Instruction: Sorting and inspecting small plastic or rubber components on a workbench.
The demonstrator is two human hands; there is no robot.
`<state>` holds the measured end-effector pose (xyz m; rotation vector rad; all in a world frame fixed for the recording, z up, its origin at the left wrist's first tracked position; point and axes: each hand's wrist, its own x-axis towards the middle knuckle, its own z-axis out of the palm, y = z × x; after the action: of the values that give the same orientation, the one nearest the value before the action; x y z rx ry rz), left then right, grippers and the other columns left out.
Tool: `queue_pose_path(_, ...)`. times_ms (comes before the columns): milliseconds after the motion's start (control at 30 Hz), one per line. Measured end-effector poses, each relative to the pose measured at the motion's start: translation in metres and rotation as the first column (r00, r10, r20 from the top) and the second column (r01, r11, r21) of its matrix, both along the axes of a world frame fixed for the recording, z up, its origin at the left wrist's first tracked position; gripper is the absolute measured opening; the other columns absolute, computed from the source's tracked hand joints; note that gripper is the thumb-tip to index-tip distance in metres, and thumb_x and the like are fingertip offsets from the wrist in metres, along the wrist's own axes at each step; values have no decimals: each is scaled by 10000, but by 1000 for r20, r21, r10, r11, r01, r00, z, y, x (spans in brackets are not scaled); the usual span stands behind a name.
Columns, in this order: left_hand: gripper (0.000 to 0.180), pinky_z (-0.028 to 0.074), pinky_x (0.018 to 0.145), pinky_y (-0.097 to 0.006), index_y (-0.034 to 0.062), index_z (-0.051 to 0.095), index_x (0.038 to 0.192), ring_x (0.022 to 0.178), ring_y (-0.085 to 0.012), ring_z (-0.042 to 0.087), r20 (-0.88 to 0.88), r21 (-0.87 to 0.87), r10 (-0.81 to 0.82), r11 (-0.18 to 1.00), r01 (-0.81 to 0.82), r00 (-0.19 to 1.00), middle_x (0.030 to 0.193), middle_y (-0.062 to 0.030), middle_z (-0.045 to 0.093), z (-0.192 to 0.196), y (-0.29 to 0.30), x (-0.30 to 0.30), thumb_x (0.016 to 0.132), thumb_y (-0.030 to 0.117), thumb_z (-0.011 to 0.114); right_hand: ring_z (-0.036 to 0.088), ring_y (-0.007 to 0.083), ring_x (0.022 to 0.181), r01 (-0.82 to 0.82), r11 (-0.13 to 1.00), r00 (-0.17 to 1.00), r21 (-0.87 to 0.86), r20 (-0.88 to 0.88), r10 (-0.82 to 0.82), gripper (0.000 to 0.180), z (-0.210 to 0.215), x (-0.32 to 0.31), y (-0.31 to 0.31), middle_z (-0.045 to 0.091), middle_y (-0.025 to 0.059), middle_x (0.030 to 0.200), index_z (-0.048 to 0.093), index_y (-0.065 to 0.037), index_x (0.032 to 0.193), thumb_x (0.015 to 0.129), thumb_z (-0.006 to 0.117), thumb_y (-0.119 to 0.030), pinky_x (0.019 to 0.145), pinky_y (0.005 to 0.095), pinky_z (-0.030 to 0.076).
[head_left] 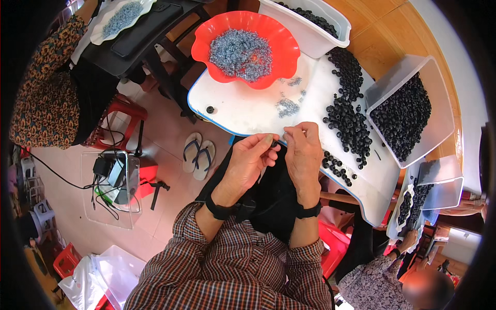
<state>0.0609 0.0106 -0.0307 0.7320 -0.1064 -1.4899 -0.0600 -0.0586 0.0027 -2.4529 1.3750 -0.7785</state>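
Observation:
My left hand is closed in a pinch over the table's near edge, with a small black round piece at its fingertips. Close beside it, my right hand is also pinched; whatever its fingertips hold is too small to make out. The white table has a blue edge. Beyond my hands lies a little patch of tiny clear grey-blue pieces. To the right, loose black round pieces are spread in a long band. One single black piece sits at the left end.
A red scalloped bowl of tiny grey-blue pieces stands at the back, by a white tub. A tipped clear bin spills black pieces at right. Co-workers sit left and lower right. Flip-flops and a clear box with cables occupy the floor.

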Motion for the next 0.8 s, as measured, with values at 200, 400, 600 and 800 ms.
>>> queue_pose_path(200, 232, 512, 626, -211, -34, 616, 1114, 722, -103, 602, -169, -89, -32, 996, 17, 985, 911, -86, 648, 0, 2, 0, 978, 143, 554, 617, 277, 765, -24, 992, 993, -126, 113, 39, 120, 0, -2, 4, 590, 109, 897, 647, -15, 927, 809, 650, 6, 658, 369, 501)
queue_pose_path(400, 233, 484, 630, -217, -26, 621, 1113, 725, -105, 586, -92, -96, -10, 995, 1, 996, 904, -70, 648, 4, 5, -6, 982, 152, 548, 639, 164, 753, -99, 964, 872, 248, 489, -36, 153, 9, -10, 30, 635, 99, 879, 652, 3, 986, 848, 625, 63, 689, 258, 504)
queue_pose_path(600, 231, 496, 607, -200, -26, 623, 1097, 701, -87, 589, -72, -124, -48, 991, 39, 996, 893, -53, 644, 7, 7, -15, 983, 161, 552, 638, 116, 800, -172, 905, 691, 388, 703, -170, 225, -1, -19, 40, 673, 74, 919, 633, 20, 1091, 871, 625, 67, 742, 243, 516)
queue_pose_path(800, 218, 481, 595, -197, -24, 635, 1068, 690, -76, 577, -47, -131, -53, 990, 46, 998, 866, -37, 635, 9, 10, -21, 976, 161, 567, 627, 94, 815, -182, 906, 635, 381, 750, -188, 337, 4, -24, 48, 696, 69, 916, 594, 11, 1184, 857, 654, 61, 748, 246, 525)
